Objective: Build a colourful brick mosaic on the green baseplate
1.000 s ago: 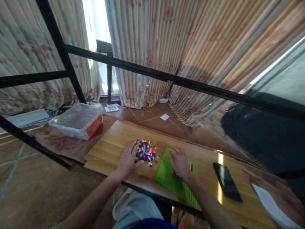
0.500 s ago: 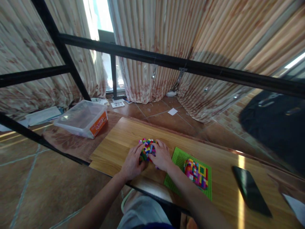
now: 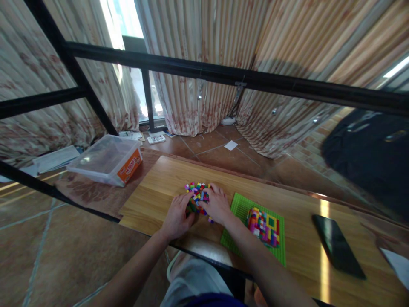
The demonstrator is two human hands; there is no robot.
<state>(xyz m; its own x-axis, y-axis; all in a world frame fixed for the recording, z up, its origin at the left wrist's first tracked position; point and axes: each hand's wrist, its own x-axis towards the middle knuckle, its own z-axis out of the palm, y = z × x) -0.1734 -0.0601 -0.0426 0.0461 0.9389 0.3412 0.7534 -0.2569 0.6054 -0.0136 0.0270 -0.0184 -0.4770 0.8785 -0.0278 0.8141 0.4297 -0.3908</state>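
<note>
A heap of small multicoloured toy bricks lies on the wooden table. My left hand rests at the heap's left side, fingers and thumb apart, the fingertips touching its edge. On the right side, my right hand curves over the bricks with its fingers spread; its palm side is hidden. Neither hand shows a brick clearly gripped. A few loose bricks sit just below my right hand. Beside my right forearm is a green baseplate bearing a block of built-up coloured bricks, partly covered by the arm.
A dark phone-like slab lies on the wooden table at the right. Past the table's left end stands a clear plastic bin with an orange label. A black metal rail crosses in front of the curtains.
The bricks at the heap's far edge and below my right hand show a little more. Both hands stay around the heap with small shifts; the camera view has moved slightly.
</note>
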